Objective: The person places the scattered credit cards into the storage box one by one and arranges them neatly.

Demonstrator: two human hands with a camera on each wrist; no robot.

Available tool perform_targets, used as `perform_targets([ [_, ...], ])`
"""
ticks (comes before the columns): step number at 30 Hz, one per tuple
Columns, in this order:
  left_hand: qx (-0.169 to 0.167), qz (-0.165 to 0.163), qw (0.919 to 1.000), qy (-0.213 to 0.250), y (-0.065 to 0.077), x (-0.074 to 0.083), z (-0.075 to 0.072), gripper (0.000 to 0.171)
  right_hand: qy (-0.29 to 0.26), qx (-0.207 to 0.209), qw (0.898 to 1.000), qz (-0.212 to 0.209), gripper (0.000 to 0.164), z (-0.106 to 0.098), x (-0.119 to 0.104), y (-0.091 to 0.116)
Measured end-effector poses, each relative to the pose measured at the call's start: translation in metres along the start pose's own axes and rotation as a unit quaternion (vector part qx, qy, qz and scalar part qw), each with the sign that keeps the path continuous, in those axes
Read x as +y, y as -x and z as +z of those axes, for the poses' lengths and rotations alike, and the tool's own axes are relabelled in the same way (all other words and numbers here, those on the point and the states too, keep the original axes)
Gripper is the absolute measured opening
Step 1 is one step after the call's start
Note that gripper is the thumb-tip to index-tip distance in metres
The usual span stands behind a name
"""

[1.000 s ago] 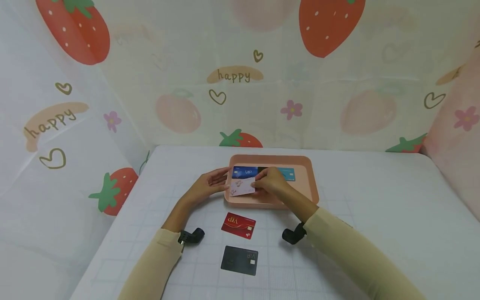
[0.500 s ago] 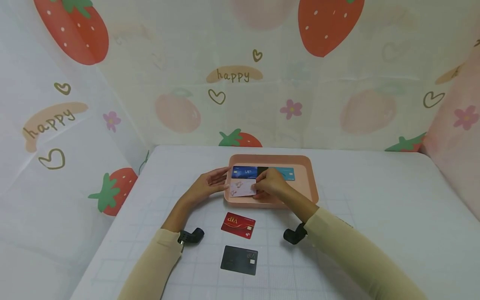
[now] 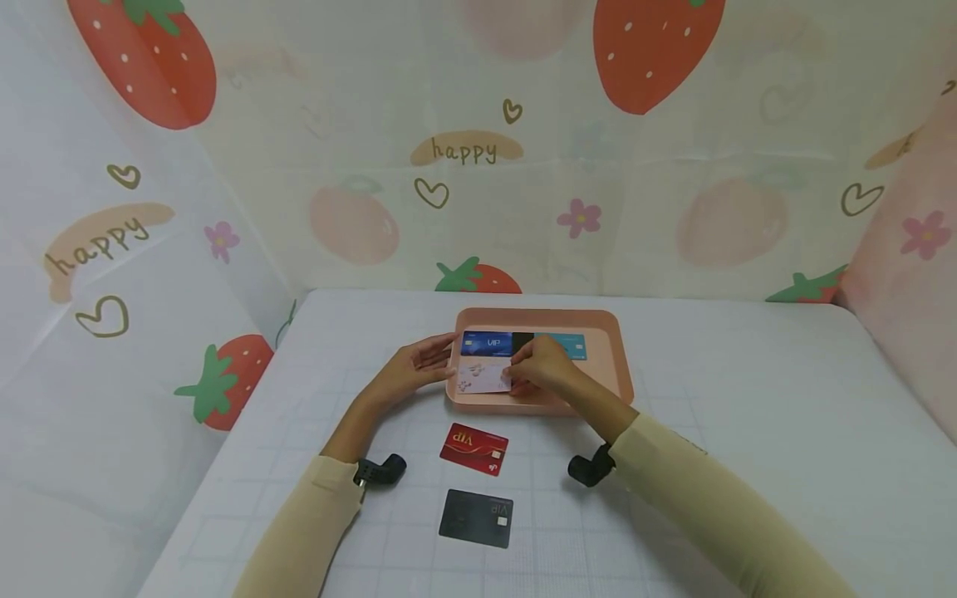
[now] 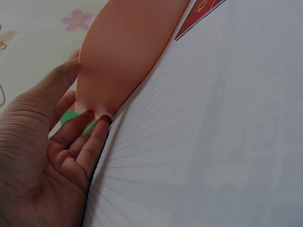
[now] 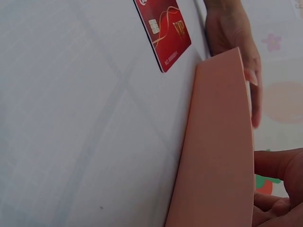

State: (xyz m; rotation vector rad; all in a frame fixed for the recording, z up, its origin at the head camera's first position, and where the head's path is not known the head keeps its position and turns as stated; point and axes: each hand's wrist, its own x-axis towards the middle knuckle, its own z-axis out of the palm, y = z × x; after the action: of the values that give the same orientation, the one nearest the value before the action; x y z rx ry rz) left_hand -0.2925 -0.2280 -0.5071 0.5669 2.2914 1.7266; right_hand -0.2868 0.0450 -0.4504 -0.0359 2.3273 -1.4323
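Observation:
In the head view, my right hand (image 3: 543,364) pinches the right edge of a white card with a floral print (image 3: 482,376). This card lies at the front left inside a shallow pink tray (image 3: 616,353), just below a blue VIP card (image 3: 488,343). Fingers of my left hand (image 3: 404,368) touch the tray's left end, as the left wrist view shows up close on the tray wall (image 4: 125,52). Behind my right hand, a black card (image 3: 522,340) is partly covered, with a teal card (image 3: 574,345) to its right. The tray wall (image 5: 215,142) hides my right fingertips in the right wrist view.
A red VIP card (image 3: 474,449) lies on the white table in front of the tray, turned at an angle. Nearer to me is a dark grey VIP card (image 3: 476,518). Patterned cloth walls (image 3: 643,166) stand behind and at both sides.
The floral card has shifted slightly down and straightened, lying lined up under the blue card. My right hand has moved barely with it; the left hand stays at the tray.

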Motion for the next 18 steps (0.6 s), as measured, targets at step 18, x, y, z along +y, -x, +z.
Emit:
perform_targets([
  [18,-0.004,0.009,0.9999,0.005,-0.0007,-0.0014,0.0002,0.064,0.033,0.013,0.999,-0.036,0.025,-0.0034,0.0024,0.0072],
])
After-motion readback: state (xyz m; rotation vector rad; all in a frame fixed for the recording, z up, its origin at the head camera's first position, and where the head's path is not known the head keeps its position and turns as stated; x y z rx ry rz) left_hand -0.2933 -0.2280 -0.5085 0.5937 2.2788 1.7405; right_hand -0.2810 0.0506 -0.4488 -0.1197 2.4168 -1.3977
